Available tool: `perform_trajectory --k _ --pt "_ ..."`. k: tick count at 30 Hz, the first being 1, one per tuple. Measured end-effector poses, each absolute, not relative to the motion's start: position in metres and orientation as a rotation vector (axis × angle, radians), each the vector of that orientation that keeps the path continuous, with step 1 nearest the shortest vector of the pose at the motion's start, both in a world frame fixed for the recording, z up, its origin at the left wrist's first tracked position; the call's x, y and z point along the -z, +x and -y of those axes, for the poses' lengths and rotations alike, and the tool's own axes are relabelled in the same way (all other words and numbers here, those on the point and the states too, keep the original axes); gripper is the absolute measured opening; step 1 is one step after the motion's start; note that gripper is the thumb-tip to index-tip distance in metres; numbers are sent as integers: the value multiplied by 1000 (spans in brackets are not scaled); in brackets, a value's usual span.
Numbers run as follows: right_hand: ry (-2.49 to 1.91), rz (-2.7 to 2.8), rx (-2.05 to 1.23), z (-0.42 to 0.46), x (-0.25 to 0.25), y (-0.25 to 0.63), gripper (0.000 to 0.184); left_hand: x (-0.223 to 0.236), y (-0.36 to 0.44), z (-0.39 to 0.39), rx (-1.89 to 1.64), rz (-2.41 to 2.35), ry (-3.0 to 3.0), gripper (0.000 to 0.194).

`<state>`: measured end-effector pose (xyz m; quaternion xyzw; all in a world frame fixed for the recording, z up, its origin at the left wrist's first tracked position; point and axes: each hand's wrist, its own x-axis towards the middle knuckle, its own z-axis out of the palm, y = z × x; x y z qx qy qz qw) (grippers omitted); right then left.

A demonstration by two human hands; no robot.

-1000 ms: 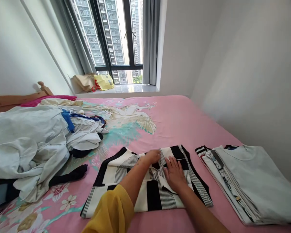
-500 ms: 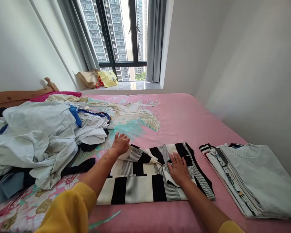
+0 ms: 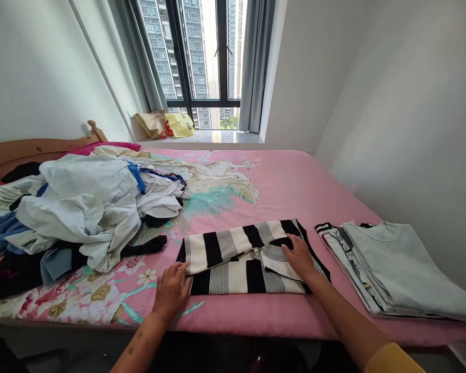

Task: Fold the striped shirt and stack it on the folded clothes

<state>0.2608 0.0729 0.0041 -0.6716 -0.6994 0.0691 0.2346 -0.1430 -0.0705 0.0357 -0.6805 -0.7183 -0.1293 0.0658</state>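
While my right hand (image 3: pixel 301 259) spreads on the striped garment (image 3: pixel 233 275), my left hand (image 3: pixel 173 291) touches its eight o'clock corner, whether pinching I cannot tell; the garment lies at six o'clock on the bed (image 3: pixel 295 186); folded T-shirts (image 3: pixel 404 264) at its three, crumpled clothes (image 3: pixel 97 207) at ten.

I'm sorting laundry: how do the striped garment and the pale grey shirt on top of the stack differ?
The striped garment has black and white blocks with thin lines; the pale grey shirt looks plain. The striped garment lies on the pink bedsheet, while the pale grey shirt tops the stack. The right hand rests on the striped garment; no hand touches the pale grey shirt. Both appear folded.
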Motion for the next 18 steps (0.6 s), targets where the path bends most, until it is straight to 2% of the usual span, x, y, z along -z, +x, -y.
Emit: perform_trajectory --k 6,12,15,18 --pt "-1990 1816 -320 -35 -23 326 46 -57 -135 70 115 2421 -1869 47" --pt "-2195 1821 -568 -21 -41 338 34 -65 -140 41 -166 2695 -1851 61" --pt "-2195 1816 -535 -20 -49 332 36 -67 -138 27 -246 2789 -1856 69" --pt "-2169 1794 -339 -18 -58 329 37 -70 -136 20 -267 2847 -1879 73"
